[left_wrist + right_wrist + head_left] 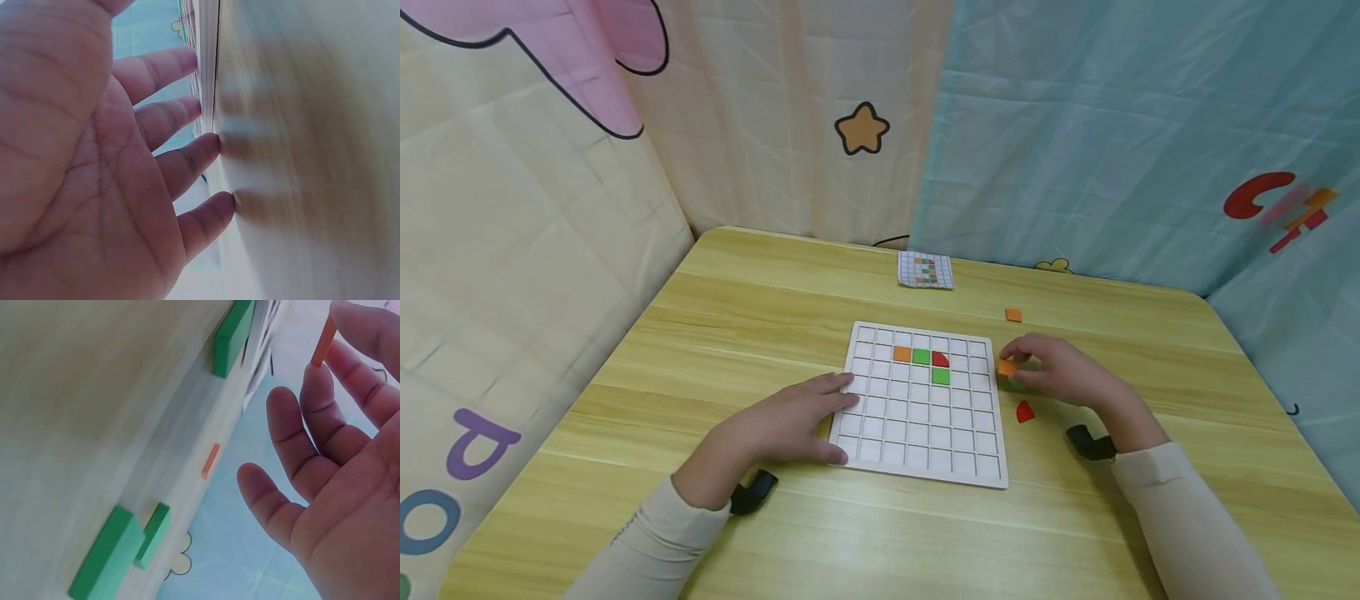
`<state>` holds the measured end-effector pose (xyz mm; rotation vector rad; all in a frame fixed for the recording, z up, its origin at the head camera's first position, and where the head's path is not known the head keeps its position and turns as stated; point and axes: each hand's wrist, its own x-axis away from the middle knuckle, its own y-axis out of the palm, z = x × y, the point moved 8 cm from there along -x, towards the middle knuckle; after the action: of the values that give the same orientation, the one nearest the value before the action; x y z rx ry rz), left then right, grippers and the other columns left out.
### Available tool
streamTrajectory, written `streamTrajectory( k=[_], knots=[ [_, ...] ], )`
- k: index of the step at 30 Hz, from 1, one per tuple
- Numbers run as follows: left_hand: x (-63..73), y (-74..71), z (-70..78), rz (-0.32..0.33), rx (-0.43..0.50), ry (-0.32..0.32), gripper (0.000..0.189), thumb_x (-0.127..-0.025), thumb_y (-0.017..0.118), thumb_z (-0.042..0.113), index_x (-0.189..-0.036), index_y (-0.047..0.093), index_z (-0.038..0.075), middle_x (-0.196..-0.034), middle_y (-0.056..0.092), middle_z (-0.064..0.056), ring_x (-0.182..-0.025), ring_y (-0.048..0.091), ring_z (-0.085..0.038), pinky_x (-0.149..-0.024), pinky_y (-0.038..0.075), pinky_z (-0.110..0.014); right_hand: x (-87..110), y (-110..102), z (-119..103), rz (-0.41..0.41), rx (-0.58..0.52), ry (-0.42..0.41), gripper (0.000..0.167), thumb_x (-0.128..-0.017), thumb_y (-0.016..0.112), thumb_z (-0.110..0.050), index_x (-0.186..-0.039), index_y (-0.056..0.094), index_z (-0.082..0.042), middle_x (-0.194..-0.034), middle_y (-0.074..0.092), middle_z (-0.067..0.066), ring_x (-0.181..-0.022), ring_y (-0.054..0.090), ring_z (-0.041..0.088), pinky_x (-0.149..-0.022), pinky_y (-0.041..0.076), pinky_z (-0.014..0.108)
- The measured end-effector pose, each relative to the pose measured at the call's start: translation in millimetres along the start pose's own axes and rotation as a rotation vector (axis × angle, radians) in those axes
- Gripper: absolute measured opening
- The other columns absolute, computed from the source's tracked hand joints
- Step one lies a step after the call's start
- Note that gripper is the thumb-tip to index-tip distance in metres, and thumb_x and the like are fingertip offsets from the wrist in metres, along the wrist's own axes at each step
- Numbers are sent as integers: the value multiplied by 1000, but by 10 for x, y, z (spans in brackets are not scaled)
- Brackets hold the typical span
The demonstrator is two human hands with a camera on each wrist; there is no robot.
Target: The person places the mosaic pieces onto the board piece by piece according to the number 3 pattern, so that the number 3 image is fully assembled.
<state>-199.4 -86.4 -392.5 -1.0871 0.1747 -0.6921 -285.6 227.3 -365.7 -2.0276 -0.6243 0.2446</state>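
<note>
A white gridded board (pixel 919 433) lies on the table. An orange square (pixel 902 354), a green square (pixel 921 357) and a red quarter-round piece (pixel 940 359) sit in a row on it, with another green square (pixel 941 377) below the red one. My left hand (pixel 793 417) rests at the board's left edge, fingers spread and fingertips touching it. Just off the right edge, my right hand (pixel 1060 368) pinches an orange square tile (pixel 324 340) between thumb and fingers, above the table. Under that hand a green piece (pixel 1014 386) is partly hidden.
A loose red quarter-round piece (pixel 1025 412) lies right of the board, and an orange tile (pixel 1013 315) lies farther back. A small printed pattern card (pixel 925 271) is at the table's far edge. Green blocks (pixel 103 553) show in the right wrist view. Curtains (pixel 790 125) stand behind.
</note>
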Motion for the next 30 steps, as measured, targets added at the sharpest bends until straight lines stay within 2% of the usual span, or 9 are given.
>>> streamTrajectory(
  k=[6, 13, 30],
  knots=[
    [2, -1, -1, -1, -4, -2, 77, -83, 79, 41, -147, 49, 11, -162, 26, -7, -148, 21, -28, -116, 25, -44, -24, 28, -84, 1, 3, -36, 27, -92, 71, -13, -118, 66, -9, -111, 64, 2, -104, 58, 26, -89, 49, 48],
    [2, -2, 0, -1, -2, -4, 77, -83, 79, 41, -147, 49, 11, -162, 26, -7, -149, 20, -27, -116, 25, -44, -67, 109, -156, -19, 10, -33, 27, -90, 74, -14, -117, 67, -10, -111, 64, 0, -104, 58, 23, -91, 49, 47],
    [-5, 8, -6, 1, -6, -1, 78, -82, 80, 42, -147, 50, 11, -162, 26, -7, -148, 21, -28, -116, 25, -45, -127, 209, -381, -56, 14, -81, 26, -93, 71, -15, -118, 66, -14, -109, 63, -2, -103, 58, 21, -91, 50, 45]
  ],
)
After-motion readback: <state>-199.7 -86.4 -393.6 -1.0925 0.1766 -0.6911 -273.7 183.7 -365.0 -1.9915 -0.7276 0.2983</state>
